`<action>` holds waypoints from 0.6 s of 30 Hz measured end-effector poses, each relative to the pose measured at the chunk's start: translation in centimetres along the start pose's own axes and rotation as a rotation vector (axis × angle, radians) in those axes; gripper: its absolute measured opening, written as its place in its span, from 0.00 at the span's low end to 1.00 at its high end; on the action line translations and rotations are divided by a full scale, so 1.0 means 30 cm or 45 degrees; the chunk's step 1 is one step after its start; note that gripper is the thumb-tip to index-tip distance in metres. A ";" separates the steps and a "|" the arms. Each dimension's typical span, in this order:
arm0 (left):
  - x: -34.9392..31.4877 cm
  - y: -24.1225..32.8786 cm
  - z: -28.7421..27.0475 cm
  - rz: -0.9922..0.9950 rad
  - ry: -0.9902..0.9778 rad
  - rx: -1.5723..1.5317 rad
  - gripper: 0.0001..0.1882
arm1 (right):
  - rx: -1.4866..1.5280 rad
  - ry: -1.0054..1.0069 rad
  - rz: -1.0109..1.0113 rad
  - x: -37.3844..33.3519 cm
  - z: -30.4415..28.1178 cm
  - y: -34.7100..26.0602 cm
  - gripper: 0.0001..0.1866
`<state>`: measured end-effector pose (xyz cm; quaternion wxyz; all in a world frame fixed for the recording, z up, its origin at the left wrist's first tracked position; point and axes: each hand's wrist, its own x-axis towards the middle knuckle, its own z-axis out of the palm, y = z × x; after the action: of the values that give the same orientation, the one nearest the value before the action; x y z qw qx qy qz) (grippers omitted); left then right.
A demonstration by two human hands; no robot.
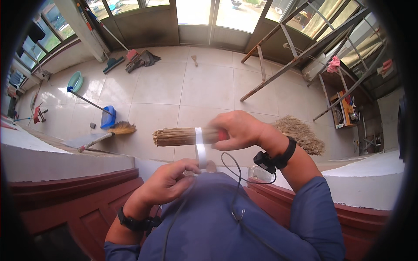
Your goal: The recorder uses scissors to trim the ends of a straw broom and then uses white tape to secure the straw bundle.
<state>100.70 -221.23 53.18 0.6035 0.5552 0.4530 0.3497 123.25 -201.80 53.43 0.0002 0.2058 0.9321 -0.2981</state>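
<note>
A straw broom lies crosswise in front of me, its bundled stalk handle pointing left and its spread bristles showing beyond my right forearm. My right hand is closed round the bundle near a red band, and is slightly blurred. A white strip, apparently tape, crosses the handle left of that hand and hangs toward me. At its lower end, the curled fingers of my left hand pinch the strip. Whether the strip goes fully round the handle's underside is hidden.
On the tiled floor to the left are a blue dustpan, a small yellow-bristled broom and a green basin. A metal frame leans at the right. Black cables hang before my chest. Red-brown door panels flank me.
</note>
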 end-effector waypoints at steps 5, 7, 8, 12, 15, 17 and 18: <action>0.022 -0.027 0.017 0.330 0.061 0.180 0.15 | 0.076 0.048 -0.012 0.006 0.014 0.014 0.20; 0.035 0.008 0.027 0.406 0.084 0.392 0.15 | 0.070 0.070 -0.018 0.008 0.024 0.013 0.20; 0.039 0.011 0.029 0.406 0.097 0.385 0.15 | 0.102 0.099 0.001 0.008 0.025 0.012 0.20; 0.041 0.015 0.033 0.506 0.132 0.496 0.15 | 0.136 0.294 -0.059 -0.006 0.046 0.019 0.20; 0.037 0.024 0.037 0.506 0.154 0.469 0.15 | 0.004 0.378 -0.057 -0.010 0.047 0.002 0.20; 0.041 0.029 0.044 0.485 0.161 0.431 0.14 | -0.053 0.446 -0.051 -0.006 0.060 -0.010 0.20; 0.049 0.032 0.049 0.529 0.193 0.390 0.14 | -0.110 0.519 -0.042 -0.004 0.068 -0.016 0.20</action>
<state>102.66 -220.27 53.85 0.3922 0.6934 0.4208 0.4340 122.93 -203.33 52.05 -0.1845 0.2465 0.9279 -0.2100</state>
